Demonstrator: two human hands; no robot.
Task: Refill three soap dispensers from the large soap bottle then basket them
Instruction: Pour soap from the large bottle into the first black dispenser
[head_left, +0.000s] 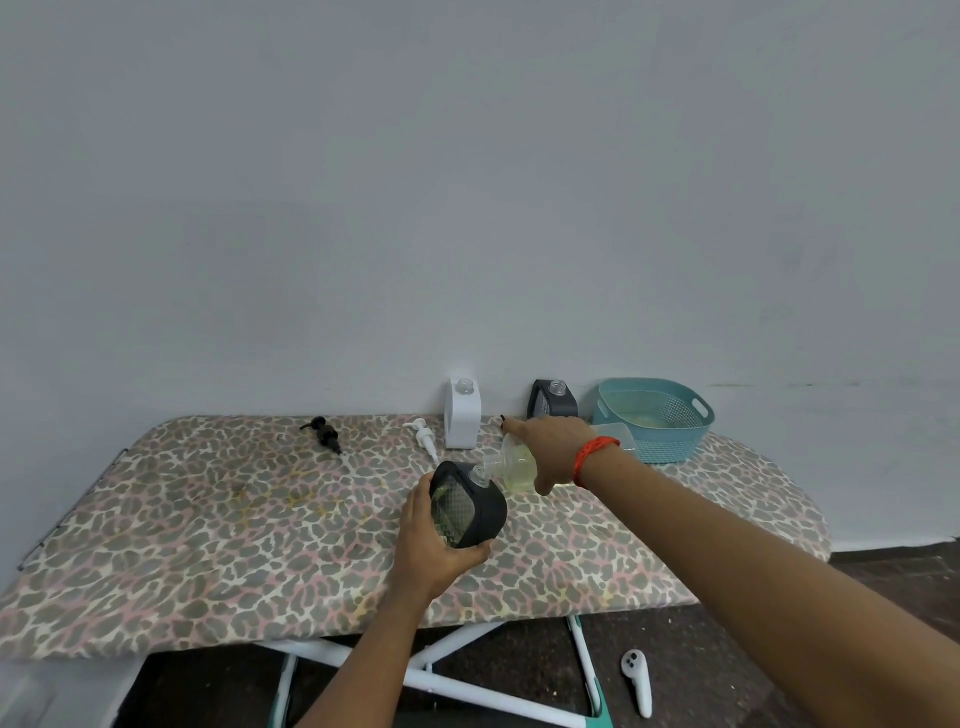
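My left hand (434, 553) grips a black soap dispenser (470, 506) tilted to the right, its open neck up. My right hand (553, 449) holds the large clear soap bottle (511, 467) with yellowish liquid, tipped so its mouth meets the dispenser's neck. A white dispenser (462, 413) and a second black dispenser (553, 400) stand uncapped at the back by the wall. A teal basket (657, 418) sits at the back right. A black pump head (324, 434) and a white pump head (425, 439) lie on the board.
The work surface is an ironing board (208, 519) with a leopard-print cover, against a pale wall. A white controller (638, 680) lies on the dark floor under the board's right side, near the white legs (441, 675).
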